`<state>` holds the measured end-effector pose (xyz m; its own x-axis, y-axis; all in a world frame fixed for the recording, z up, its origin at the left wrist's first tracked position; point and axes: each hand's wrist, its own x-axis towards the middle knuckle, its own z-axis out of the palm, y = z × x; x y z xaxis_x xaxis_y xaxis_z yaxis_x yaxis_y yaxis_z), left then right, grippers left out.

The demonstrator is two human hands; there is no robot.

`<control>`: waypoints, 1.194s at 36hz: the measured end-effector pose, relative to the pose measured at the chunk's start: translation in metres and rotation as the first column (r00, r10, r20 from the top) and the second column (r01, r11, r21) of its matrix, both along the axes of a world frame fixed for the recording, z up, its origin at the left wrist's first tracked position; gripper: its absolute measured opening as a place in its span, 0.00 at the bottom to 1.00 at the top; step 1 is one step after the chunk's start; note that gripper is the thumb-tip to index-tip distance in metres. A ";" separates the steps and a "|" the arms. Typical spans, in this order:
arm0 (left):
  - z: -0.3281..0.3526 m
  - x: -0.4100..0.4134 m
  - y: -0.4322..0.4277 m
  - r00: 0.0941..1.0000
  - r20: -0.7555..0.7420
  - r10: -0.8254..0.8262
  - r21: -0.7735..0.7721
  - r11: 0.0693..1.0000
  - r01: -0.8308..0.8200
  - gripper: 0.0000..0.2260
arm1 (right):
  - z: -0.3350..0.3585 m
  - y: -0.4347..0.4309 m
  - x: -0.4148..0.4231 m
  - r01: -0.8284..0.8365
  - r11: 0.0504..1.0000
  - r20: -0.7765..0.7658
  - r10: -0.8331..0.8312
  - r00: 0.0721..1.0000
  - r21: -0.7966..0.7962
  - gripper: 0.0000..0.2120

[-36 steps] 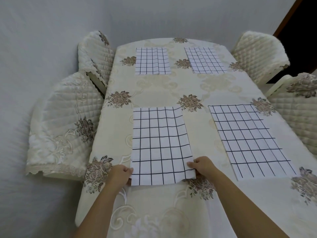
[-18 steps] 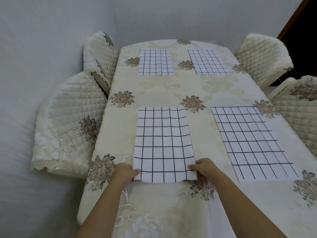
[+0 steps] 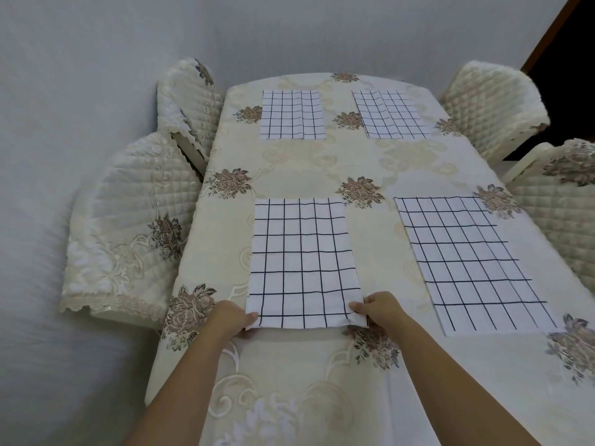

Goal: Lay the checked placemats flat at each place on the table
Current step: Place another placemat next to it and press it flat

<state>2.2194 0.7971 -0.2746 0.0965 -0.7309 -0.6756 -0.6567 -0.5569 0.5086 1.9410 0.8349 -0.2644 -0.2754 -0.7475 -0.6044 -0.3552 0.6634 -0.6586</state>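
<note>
A white placemat with black checks (image 3: 302,262) lies on the near left of the table (image 3: 322,169). My left hand (image 3: 230,318) pinches its near left corner. My right hand (image 3: 380,309) pinches its near right corner, which is slightly lifted. A second placemat (image 3: 470,265) lies flat at the near right. Two more lie at the far end, the far left placemat (image 3: 292,114) and the far right placemat (image 3: 391,114).
The table wears a cream cloth with brown flower prints. Quilted cream chairs stand around it: a near left chair (image 3: 125,226), a far left chair (image 3: 190,94), a far right chair (image 3: 492,101) and a near right chair (image 3: 560,204). A white wall runs along the left.
The view shifted a little and the near left placemat slid slightly towards me, with both hands still on its near corners. The other three placemats did not move.
</note>
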 end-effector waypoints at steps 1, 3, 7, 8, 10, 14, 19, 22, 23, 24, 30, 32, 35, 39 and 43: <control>-0.001 0.001 0.000 0.996 -0.057 0.063 0.017 0.998 -0.062 0.11 | 0.001 0.000 0.000 -0.009 1.000 -0.008 0.009 1.000 0.004 0.25; 0.001 0.002 0.001 0.987 -0.112 0.112 0.023 0.994 -0.110 0.09 | 0.002 0.001 -0.002 -0.016 1.000 -0.011 0.016 1.000 0.012 0.23; 0.001 0.002 0.004 0.987 -0.126 0.102 -0.003 0.995 -0.103 0.10 | 0.001 0.003 -0.002 -0.013 1.000 -0.007 0.013 1.000 0.002 0.22; 0.000 0.003 0.004 0.989 -0.114 0.095 -0.025 0.995 -0.098 0.11 | 0.000 0.003 -0.002 -0.018 1.000 -0.013 0.017 1.000 -0.005 0.23; -0.002 0.004 0.005 0.995 -0.077 0.068 -0.071 0.995 -0.074 0.14 | 0.000 0.004 -0.001 -0.020 1.000 -0.027 0.019 0.999 -0.021 0.25; -0.007 0.006 0.007 0.986 -0.143 0.080 -0.070 0.993 -0.090 0.16 | 0.003 0.005 0.001 -0.046 0.999 -0.058 0.044 0.997 -0.027 0.26; -0.010 0.010 0.009 0.984 -0.169 0.048 -0.066 0.996 -0.060 0.19 | 0.004 0.005 0.001 -0.054 0.998 -0.075 0.051 0.996 -0.041 0.27; -0.008 0.011 0.011 0.988 -0.155 0.016 -0.058 0.998 -0.025 0.19 | 0.001 0.005 -0.001 -0.071 0.997 -0.077 0.070 0.995 -0.021 0.27; -0.007 0.010 0.011 0.988 -0.153 0.011 -0.059 0.998 -0.020 0.19 | -0.001 0.005 -0.002 -0.083 0.997 -0.081 0.082 0.993 -0.002 0.26; -0.006 0.010 0.011 0.991 -0.137 -0.001 -0.060 0.998 -0.007 0.18 | -0.002 0.006 -0.003 -0.098 0.995 -0.081 0.099 0.992 0.017 0.26; -0.002 0.011 0.012 0.995 -0.018 -0.099 -0.098 0.991 0.097 0.15 | -0.003 0.010 -0.008 -0.153 0.983 -0.036 0.157 0.987 0.098 0.20; 0.000 0.011 0.013 0.990 0.045 -0.134 -0.114 0.984 0.138 0.16 | -0.002 0.011 -0.008 -0.160 0.982 -0.043 0.164 0.985 0.100 0.19; 0.003 0.008 0.017 0.978 0.139 -0.152 -0.143 0.975 0.172 0.19 | -0.001 0.010 -0.006 -0.177 0.981 -0.139 0.187 0.973 0.082 0.25; 0.008 0.004 0.022 0.970 0.206 -0.128 -0.186 0.968 0.167 0.19 | -0.004 0.010 0.002 -0.188 0.981 -0.221 0.193 0.956 0.044 0.27; 0.008 0.003 0.027 0.969 0.225 -0.104 -0.182 0.972 0.147 0.14 | -0.007 0.012 0.004 -0.219 0.975 -0.299 0.221 0.928 0.040 0.26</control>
